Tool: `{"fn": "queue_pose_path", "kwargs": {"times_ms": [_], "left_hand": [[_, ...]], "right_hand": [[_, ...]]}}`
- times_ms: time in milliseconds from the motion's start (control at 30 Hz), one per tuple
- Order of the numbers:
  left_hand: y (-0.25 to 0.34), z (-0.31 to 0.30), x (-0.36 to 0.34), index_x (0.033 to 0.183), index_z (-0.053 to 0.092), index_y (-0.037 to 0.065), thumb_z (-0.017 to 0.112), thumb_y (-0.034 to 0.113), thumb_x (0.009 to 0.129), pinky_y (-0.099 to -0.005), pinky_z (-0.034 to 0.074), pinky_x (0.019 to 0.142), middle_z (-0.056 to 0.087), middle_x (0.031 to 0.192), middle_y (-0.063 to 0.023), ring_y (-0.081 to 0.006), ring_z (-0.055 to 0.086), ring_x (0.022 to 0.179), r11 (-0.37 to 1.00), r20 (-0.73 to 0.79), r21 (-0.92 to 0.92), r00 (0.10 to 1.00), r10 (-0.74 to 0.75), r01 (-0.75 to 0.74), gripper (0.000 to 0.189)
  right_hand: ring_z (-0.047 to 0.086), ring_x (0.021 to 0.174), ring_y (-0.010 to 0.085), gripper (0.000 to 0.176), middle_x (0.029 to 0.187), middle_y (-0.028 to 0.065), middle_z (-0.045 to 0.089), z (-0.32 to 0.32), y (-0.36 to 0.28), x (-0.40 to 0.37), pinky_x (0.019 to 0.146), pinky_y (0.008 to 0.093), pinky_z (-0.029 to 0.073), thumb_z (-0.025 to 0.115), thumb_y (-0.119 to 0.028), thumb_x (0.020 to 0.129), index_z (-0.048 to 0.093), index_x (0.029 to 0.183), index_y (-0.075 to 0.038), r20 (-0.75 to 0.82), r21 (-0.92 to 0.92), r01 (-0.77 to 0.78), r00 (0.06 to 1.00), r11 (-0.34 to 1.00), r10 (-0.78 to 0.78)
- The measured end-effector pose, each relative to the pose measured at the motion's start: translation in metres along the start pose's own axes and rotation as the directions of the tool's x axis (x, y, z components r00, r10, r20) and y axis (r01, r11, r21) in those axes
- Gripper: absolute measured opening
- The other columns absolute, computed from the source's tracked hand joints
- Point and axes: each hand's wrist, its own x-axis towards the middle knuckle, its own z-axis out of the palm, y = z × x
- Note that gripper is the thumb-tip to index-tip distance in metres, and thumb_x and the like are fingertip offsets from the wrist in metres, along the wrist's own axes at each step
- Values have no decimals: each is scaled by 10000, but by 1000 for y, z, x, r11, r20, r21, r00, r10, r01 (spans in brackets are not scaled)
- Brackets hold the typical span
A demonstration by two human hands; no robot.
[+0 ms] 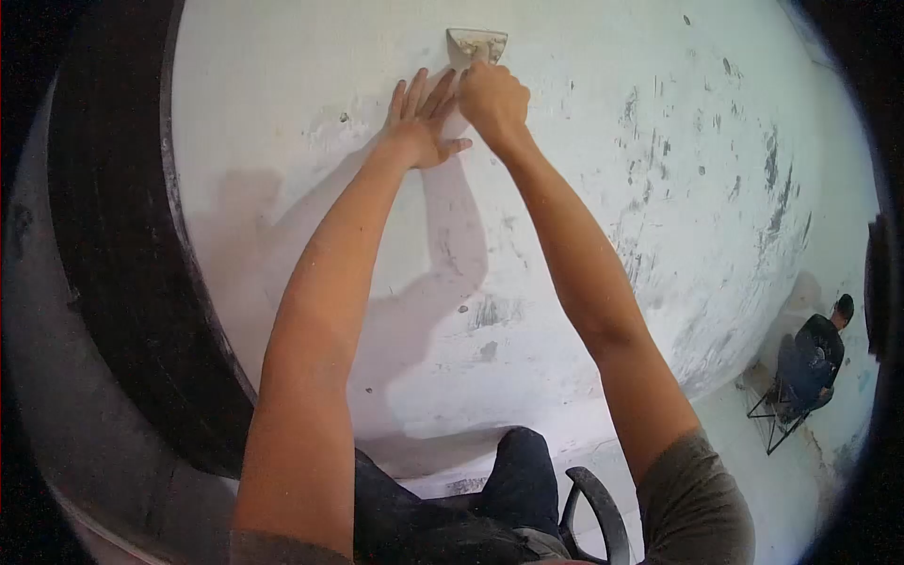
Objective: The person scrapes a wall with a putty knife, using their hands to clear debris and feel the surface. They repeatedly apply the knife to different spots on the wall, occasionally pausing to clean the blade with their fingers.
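My right hand (493,99) is wrapped round the handle of a putty knife (476,40), its wide blade up against the white wall (527,226). Just to the left and a little lower, my left hand (420,127) lies with spread fingers on the wall, holding nothing. Dark scuffs and patches mark the wall, mostly on the right side. Shadows of my arms fall across the paint. My fist hides most of the knife's handle.
A dark vertical band (113,235) borders the wall at the left. Below me, a black chair armrest (599,513) shows beside my dark trousers (523,480). At the far right a person (812,358) in dark clothes sits on a folding chair (774,419) by the wall.
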Motion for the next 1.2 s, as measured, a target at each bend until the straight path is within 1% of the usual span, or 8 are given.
{"fn": "queue_pose_path", "kwargs": {"times_ms": [133, 167, 200, 300, 700, 933, 1100, 1200], "left_hand": [[4, -3, -1, 1544, 58, 178, 408, 625, 912, -487, -75, 1180, -107, 1603, 20, -273, -152, 1461, 999, 75, 46, 997, -33, 29, 849], [5, -5, -1, 1544, 55, 188, 401, 628, 913, -484, -77, 1180, -111, 1602, 24, -272, -153, 1461, 998, 79, 50, 996, -35, 31, 844], [3, -4, 1, 1545, 52, 197, 394, 632, 914, -482, -79, 1180, -115, 1601, 28, -271, -153, 1461, 998, 76, 59, 996, -40, 36, 839], [-1, 2, 0, 1544, 45, 216, 384, 636, 915, -479, -79, 1182, -106, 1601, 42, -267, -154, 1460, 1000, 10, 23, 1000, -17, 16, 829], [-4, 11, 1, 1544, 26, 231, 422, 647, 898, -502, -89, 1174, -92, 1603, 46, -278, -144, 1462, 998, -59, -59, 998, 3, -6, 863], [-1, 8, 2, 1544, 52, 231, 437, 636, 896, -506, -81, 1173, -84, 1606, 31, -286, -138, 1463, 999, 19, 43, 1000, -20, 19, 856], [-2, 9, 0, 1543, 84, 260, 459, 632, 888, -506, -60, 1178, -68, 1607, 27, -295, -113, 1466, 1000, -75, -16, 997, 11, -13, 842], [-2, 11, 0, 1542, 78, 268, 453, 638, 887, -504, -51, 1181, -63, 1607, 24, -295, -108, 1467, 1000, -55, -5, 998, -1, 1, 841]], "right_hand": [[679, 858, 397, 373, 921, 228, 682, 8, -2, 0, 723, 490, 534, 501, -242, 889, 582, 1158, 4, 56, -65, 16, 998, 998, -12], [679, 838, 396, 414, 895, 219, 682, 11, -3, -5, 712, 494, 530, 492, -243, 894, 541, 1229, -5, -5, -17, -18, 1000, 1000, 18], [679, 817, 395, 463, 870, 211, 682, 12, -4, -6, 700, 499, 527, 484, -245, 899, 499, 1300, -14, -72, 37, -44, 996, 998, 46], [675, 761, 387, 551, 843, 204, 678, 10, 2, -9, 674, 506, 518, 469, -256, 908, 393, 1412, -45, -29, -12, 5, 1000, 1000, -5], [643, 643, 400, 509, 712, 201, 657, 20, 23, -9, 613, 535, 500, 474, -250, 900, 459, 1393, -123, -84, 38, 117, 990, 992, -113], [636, 648, 392, 476, 725, 202, 658, 17, 35, -6, 617, 521, 498, 483, -243, 908, 484, 1378, -165, -52, 9, 160, 986, 987, -160], [641, 705, 394, 452, 765, 198, 666, 18, 43, -3, 646, 505, 500, 479, -216, 915, 503, 1363, -170, -96, 92, 215, 974, 972, -207], [643, 713, 391, 450, 794, 196, 672, 19, 50, -1, 661, 494, 504, 475, -199, 917, 503, 1364, -168, -99, 122, 224, 972, 967, -213]]}}
